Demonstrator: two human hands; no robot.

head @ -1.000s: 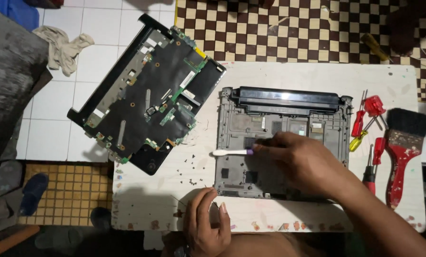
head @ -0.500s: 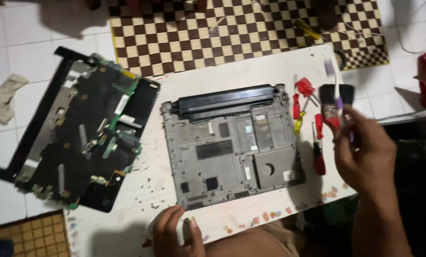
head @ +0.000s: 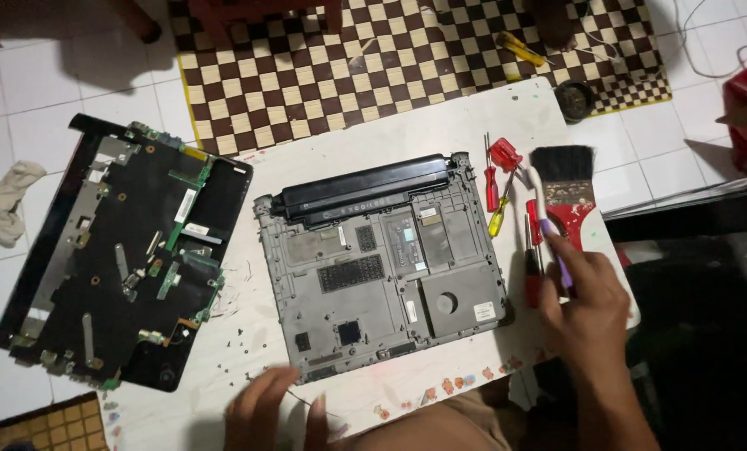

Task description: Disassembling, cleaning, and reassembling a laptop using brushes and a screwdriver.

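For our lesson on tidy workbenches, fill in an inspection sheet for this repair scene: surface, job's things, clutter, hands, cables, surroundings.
Surface: white table, specks of debris near its front edge.
Job's things: grey laptop base, underside up; toothbrush.
Clutter: red screwdrivers, paintbrush, opened laptop part overhanging the table's left edge.
Hands: left hand on the table's front edge; right hand, fingers around the toothbrush.
Cables: white cable on the floor.
Surroundings: checkered mat, white tiles, rag.

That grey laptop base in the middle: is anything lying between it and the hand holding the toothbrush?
Yes. Between the right hand, which holds a white and purple toothbrush, and the grey laptop base lies a red-handled screwdriver on the white table. More screwdrivers lie further up, beside the paintbrush.
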